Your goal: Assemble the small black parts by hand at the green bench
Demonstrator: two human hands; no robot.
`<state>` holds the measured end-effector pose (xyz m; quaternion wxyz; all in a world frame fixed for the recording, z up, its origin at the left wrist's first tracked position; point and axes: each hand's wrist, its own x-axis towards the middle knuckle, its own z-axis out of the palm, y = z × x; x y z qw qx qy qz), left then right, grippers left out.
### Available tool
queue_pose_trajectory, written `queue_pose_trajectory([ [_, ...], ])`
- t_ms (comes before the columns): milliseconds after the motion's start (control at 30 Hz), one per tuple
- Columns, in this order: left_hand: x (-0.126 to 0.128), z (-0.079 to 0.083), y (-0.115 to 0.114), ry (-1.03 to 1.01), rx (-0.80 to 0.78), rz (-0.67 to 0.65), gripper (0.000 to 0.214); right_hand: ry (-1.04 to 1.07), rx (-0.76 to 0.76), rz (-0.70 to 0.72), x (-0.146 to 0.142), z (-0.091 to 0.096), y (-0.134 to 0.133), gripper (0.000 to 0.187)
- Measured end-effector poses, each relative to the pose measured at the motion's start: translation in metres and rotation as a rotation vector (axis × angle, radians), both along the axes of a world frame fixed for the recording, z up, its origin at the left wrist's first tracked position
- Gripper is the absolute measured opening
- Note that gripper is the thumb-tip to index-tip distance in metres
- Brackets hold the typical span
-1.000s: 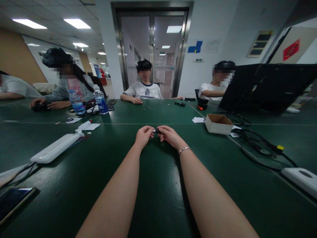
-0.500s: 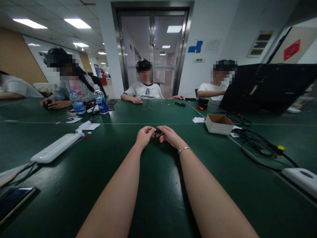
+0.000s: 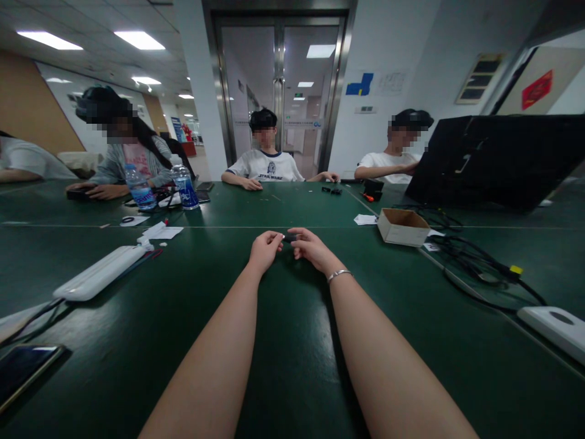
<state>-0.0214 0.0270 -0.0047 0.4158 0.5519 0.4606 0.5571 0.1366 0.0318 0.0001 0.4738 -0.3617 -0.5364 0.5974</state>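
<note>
Item: small dark part (image 3: 288, 238), centre frame, above green table (image 3: 292, 353).
We pinch it from both ends: left hand (image 3: 264, 251) and right hand (image 3: 314, 247) each grasp it, long axis lying left-right between fingertips, neither hand nearer; cardboard box (image 3: 403, 227) beyond, right.

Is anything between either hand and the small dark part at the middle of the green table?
Nothing visible. The left hand and right hand both pinch the small dark part at its ends, over the green table. The nearest other thing, the cardboard box, sits apart to the right.
</note>
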Motion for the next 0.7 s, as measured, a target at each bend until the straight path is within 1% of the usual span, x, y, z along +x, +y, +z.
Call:
queue_pose_trajectory([
  [33,0.000,0.000,0.000,0.002,0.001,0.002,0.019,0.016,-0.006,0.008,0.000,0.000,0.000,0.029],
  [67,0.000,-0.001,0.000,0.002,0.002,0.001,0.019,0.020,-0.019,0.017,0.000,0.001,-0.001,0.031],
  [100,0.000,-0.001,0.001,-0.001,0.003,0.000,0.019,0.009,-0.035,0.025,0.000,0.001,-0.001,0.028],
  [167,0.000,-0.003,0.002,-0.007,0.010,-0.002,0.021,-0.041,-0.058,0.027,-0.001,0.002,-0.001,0.013],
  [200,-0.001,-0.004,0.003,-0.006,0.015,-0.002,0.023,-0.063,-0.057,0.021,-0.001,0.002,0.000,0.008],
  [267,-0.001,-0.006,0.004,0.010,0.021,-0.002,0.025,-0.075,-0.030,0.017,-0.002,0.001,0.000,0.007],
  [400,-0.003,-0.011,0.006,0.079,0.036,-0.015,0.025,-0.046,0.022,0.040,0.000,-0.002,0.001,0.027],
  [467,-0.003,-0.012,0.006,0.149,0.024,0.006,0.025,-0.060,0.026,0.045,0.000,-0.003,0.002,0.028],
  [533,-0.003,-0.011,0.003,0.263,-0.002,0.036,0.028,-0.084,0.035,0.045,0.000,-0.004,0.002,0.029],
  [700,0.000,0.003,-0.009,0.618,-0.010,0.107,0.047,-0.120,0.081,0.058,-0.001,-0.006,0.004,0.033],
])
